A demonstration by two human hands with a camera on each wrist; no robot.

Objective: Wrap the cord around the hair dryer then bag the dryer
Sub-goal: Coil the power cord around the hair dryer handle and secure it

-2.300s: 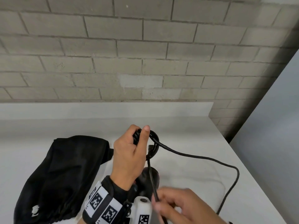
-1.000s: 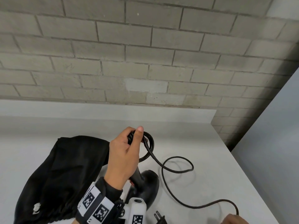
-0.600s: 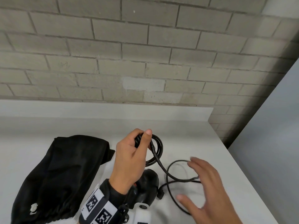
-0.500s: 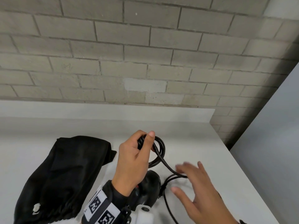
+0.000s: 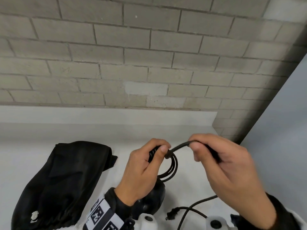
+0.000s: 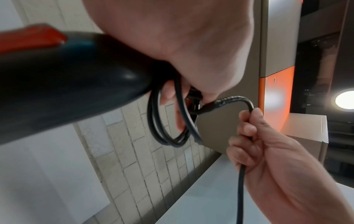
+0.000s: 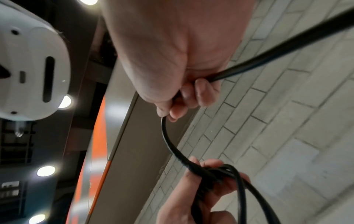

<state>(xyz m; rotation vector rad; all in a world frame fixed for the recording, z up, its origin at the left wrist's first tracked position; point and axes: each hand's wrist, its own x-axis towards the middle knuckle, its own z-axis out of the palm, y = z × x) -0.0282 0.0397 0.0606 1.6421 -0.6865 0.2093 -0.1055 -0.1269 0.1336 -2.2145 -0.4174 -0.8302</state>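
Observation:
My left hand [image 5: 146,165] grips the handle of the black hair dryer [image 5: 153,200], whose body hangs below my wrist above the white counter. Loops of black cord [image 5: 172,168] hang at the handle's top, pinned under my left thumb. My right hand [image 5: 221,165] pinches the cord just right of the loops and holds it raised; in the left wrist view the cord [image 6: 240,189] runs down out of that fist. The plug [image 5: 171,215] lies on the counter near the bottom edge. The dryer's barrel [image 6: 67,80] fills the left wrist view.
A black drawstring bag [image 5: 66,180] lies flat on the white counter [image 5: 191,133] to the left of the dryer. A brick wall [image 5: 132,55] stands behind, and a grey panel [image 5: 285,130] closes off the right side.
My right hand came back from the lower right with open fingers, took hold of the cord and lifted it up beside my left hand. The loose slack on the counter has shrunk.

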